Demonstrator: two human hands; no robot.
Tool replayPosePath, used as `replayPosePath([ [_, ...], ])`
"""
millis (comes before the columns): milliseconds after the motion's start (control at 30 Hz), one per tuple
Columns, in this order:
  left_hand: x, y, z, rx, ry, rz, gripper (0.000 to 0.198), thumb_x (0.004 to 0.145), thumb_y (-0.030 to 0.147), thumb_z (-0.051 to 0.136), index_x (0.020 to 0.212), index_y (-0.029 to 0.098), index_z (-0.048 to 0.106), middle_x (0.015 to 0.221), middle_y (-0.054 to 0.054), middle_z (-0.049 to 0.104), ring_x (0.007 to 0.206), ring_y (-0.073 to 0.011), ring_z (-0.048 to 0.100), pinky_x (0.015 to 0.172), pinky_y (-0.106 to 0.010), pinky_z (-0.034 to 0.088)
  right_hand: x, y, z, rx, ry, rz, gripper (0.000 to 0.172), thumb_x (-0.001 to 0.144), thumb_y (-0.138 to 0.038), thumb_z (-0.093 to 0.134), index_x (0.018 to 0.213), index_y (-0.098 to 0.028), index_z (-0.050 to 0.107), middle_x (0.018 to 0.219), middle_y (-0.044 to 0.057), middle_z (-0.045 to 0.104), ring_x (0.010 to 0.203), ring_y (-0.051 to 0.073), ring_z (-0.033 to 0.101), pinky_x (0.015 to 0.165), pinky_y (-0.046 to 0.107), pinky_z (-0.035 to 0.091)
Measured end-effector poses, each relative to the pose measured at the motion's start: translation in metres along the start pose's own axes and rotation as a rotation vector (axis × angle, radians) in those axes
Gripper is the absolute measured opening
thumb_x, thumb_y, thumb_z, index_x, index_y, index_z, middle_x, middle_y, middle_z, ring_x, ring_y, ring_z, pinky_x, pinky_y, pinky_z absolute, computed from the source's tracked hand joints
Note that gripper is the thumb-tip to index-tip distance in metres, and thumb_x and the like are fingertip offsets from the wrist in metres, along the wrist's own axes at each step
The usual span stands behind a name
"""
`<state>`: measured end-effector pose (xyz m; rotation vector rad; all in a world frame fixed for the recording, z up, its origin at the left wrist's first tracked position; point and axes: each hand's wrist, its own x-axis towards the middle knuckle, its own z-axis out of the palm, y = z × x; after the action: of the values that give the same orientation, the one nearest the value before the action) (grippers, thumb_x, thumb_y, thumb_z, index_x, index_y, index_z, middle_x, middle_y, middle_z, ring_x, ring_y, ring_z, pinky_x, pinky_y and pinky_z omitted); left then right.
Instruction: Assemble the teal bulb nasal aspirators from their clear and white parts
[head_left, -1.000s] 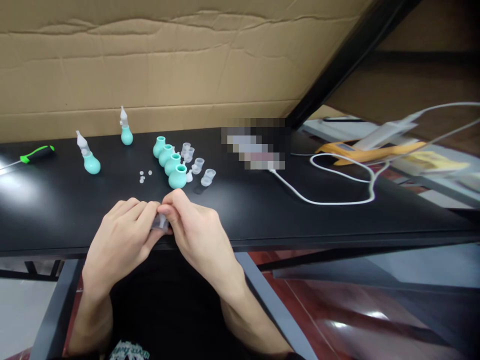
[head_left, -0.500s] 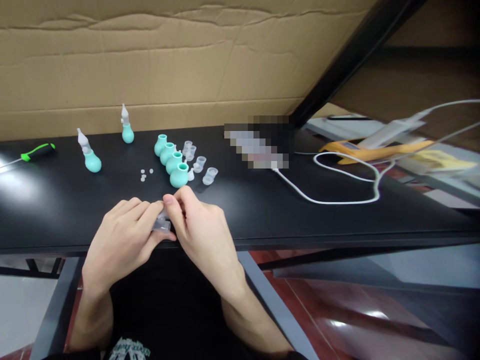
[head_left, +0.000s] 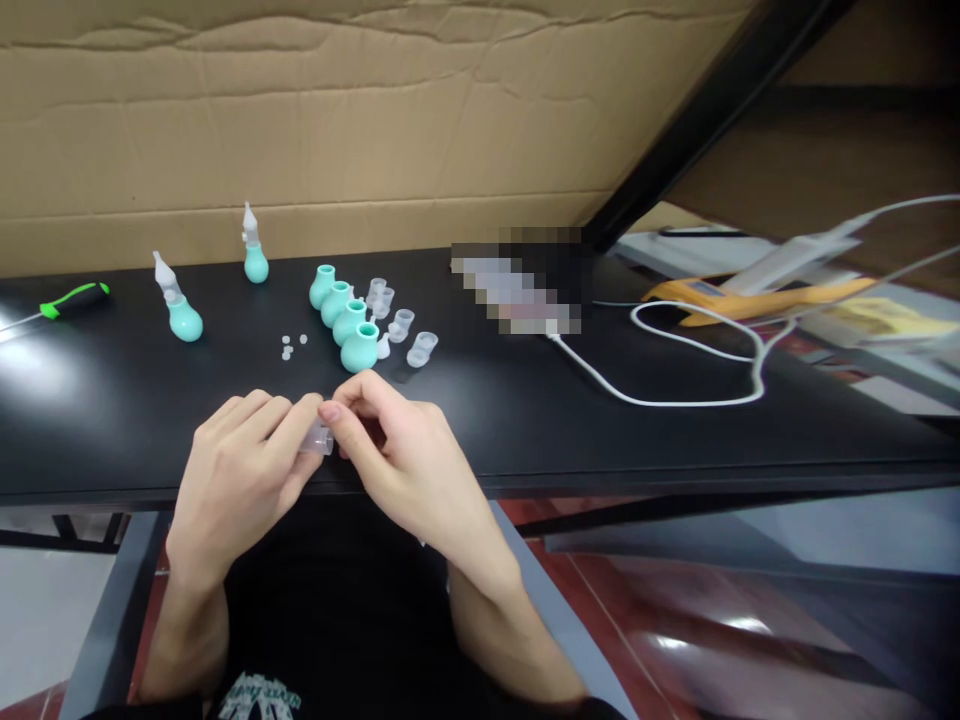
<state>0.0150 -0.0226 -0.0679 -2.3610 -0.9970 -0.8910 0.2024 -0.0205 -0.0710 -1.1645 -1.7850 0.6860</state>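
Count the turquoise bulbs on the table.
6. Four open bulbs stand in a row beyond the right hand; farther left, one nozzled bulb is near the cardboard, another closer. The left hand or right could hide more.

A black table (head_left: pixel 540 440) carries teal bulbs (head_left: pixel 360 353) and clear plastic pieces (head_left: pixel 418 355).

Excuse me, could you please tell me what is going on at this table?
A person's left hand holds a clear plastic piece, with the right hand close beside it; whether that hand holds anything is hidden. Beyond them, four open-necked teal bulbs stand in a row, with clear fittings to their right. Two teal bulbs with white tips are farther left.
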Motion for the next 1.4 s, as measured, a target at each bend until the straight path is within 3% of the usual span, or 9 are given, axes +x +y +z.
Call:
replayPosePath([
  [233, -0.003, -0.001, -0.001, -0.076, 0.039, 0.002, 0.009, 0.111, 0.016, 0.064, 0.111, 0.014, 0.073, 0.077, 0.002, 0.063, 0.072, -0.0161, 0.054, 0.068, -0.034, 0.047, -0.001, 0.002, -0.013, 0.21, -0.15, 0.13, 0.032, 0.105, -0.048, 0.071, 0.09, -0.024, 0.057, 0.067, -0.008, 0.058, 0.063, 0.012, 0.054, 0.062, 0.027, 0.04],
  [400, -0.003, -0.002, -0.002, -0.106, 0.045, 0.027, 0.019, 0.111, 0.016, 0.063, 0.093, 0.016, 0.07, 0.076, 0.001, 0.063, 0.071, -0.0164, 0.053, 0.066, -0.035, 0.045, 0.0, 0.003, -0.016, 0.287, -0.219, 0.134, 0.039, 0.102, -0.05, 0.074, 0.085, -0.024, 0.051, 0.064, -0.009, 0.051, 0.059, 0.01, 0.043, 0.055, 0.026, 0.034],
  [567, -0.001, -0.001, -0.004, -0.125, 0.006, 0.047, 0.028, 0.113, 0.016, 0.058, 0.086, 0.016, 0.068, 0.075, 0.0, 0.064, 0.07, -0.017, 0.053, 0.065, -0.037, 0.045, 0.003, 0.001, -0.016, 0.259, -0.238, 0.086, 0.041, 0.104, -0.047, 0.068, 0.08, -0.025, 0.043, 0.062, -0.01, 0.045, 0.057, 0.009, 0.035, 0.053, 0.025, 0.027],
  [800, 0.0, 0.0, -0.005, -0.137, -0.023, 0.036, 0.028, 0.115, 0.019, 0.055, 0.092, 0.016, 0.07, 0.078, -0.001, 0.068, 0.072, -0.0175, 0.057, 0.068, -0.036, 0.045, 0.002, 0.001, -0.016, 0.11, -0.217, 0.023, 0.036, 0.105, -0.038, 0.057, 0.078, -0.026, 0.036, 0.063, -0.01, 0.037, 0.058, 0.01, 0.029, 0.054, 0.026, 0.027],
  [1000, 0.001, 0.0, -0.004, -0.067, -0.022, 0.035, 0.027, 0.113, 0.016, 0.056, 0.088, 0.017, 0.067, 0.075, 0.0, 0.062, 0.069, -0.0179, 0.052, 0.066, -0.037, 0.043, 0.0, 0.0, -0.01, 0.086, -0.145, 0.051, 0.032, 0.107, -0.041, 0.056, 0.083, -0.026, 0.04, 0.063, -0.01, 0.045, 0.055, 0.01, 0.036, 0.054, 0.026, 0.029],
  [1167, 0.0, 0.0, -0.002, -0.033, 0.009, -0.006, 0.03, 0.114, 0.019, 0.057, 0.085, 0.018, 0.065, 0.074, 0.001, 0.059, 0.07, -0.0181, 0.051, 0.068, -0.037, 0.043, -0.001, 0.0, -0.007, 0.118, -0.129, 0.067, 0.022, 0.11, -0.043, 0.059, 0.098, -0.026, 0.05, 0.068, -0.009, 0.06, 0.059, 0.012, 0.052, 0.062, 0.026, 0.039],
  [1400, 0.0, 0.002, 0.001, 0.011, -0.034, -0.034, 0.033, 0.113, 0.018, 0.058, 0.08, 0.02, 0.061, 0.072, 0.001, 0.056, 0.069, -0.0185, 0.05, 0.068, -0.037, 0.041, -0.002, 0.001, -0.004, -0.012, -0.057, 0.012, 0.022, 0.114, -0.036, 0.052, 0.095, -0.025, 0.051, 0.069, -0.007, 0.061, 0.059, 0.013, 0.058, 0.063, 0.026, 0.04],
])
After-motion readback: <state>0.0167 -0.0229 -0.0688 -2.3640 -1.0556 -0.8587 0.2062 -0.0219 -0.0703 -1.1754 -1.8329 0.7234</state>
